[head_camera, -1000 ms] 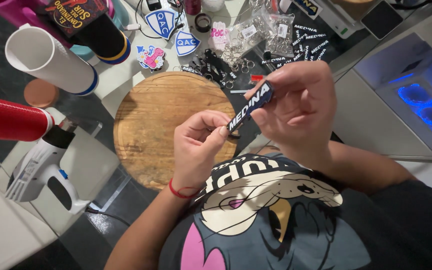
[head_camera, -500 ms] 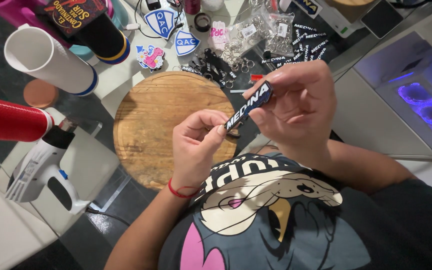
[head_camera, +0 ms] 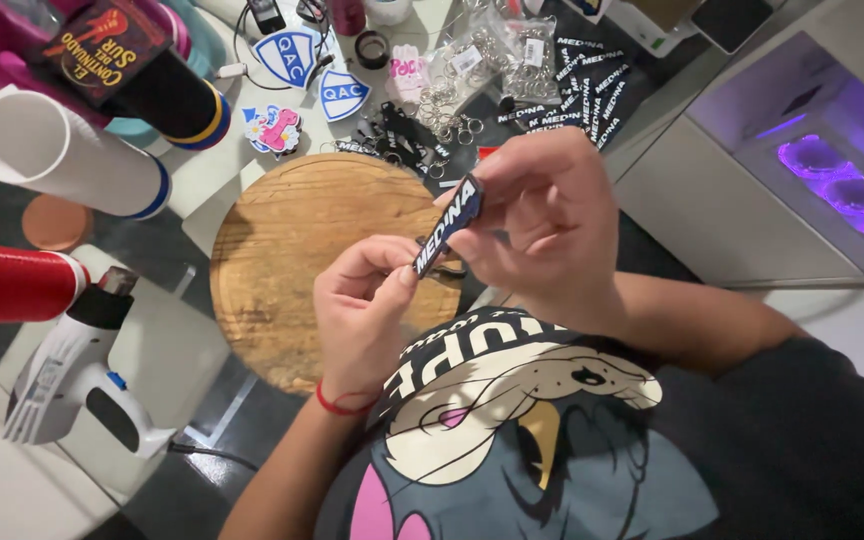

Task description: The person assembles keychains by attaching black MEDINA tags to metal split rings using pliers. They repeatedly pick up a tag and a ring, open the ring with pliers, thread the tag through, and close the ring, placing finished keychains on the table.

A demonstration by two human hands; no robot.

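Two hands are working one item above the round wooden board (head_camera: 312,240): a narrow black name tag with white lettering (head_camera: 449,224), tilted, upper end toward the right hand. Right hand (head_camera: 542,215) is closing thumb and forefinger on the tag's upper end, remaining fingers curled loosely. Left hand (head_camera: 362,305) is pinching at the lower end, fingertips nearly shut; something small and dark, possibly a ring or clasp, is showing there, too small to identify. A red wrist cord (head_camera: 344,404) is sitting on the left wrist. Beyond the board are lying more black tags (head_camera: 582,85), bagged metal key rings (head_camera: 472,70) and shield-shaped badges (head_camera: 297,55); a white heat gun (head_camera: 77,370) is resting at left. Judgement: keeping the tag steady with the right grip while the left fingertips are working the end should prevent slipping.
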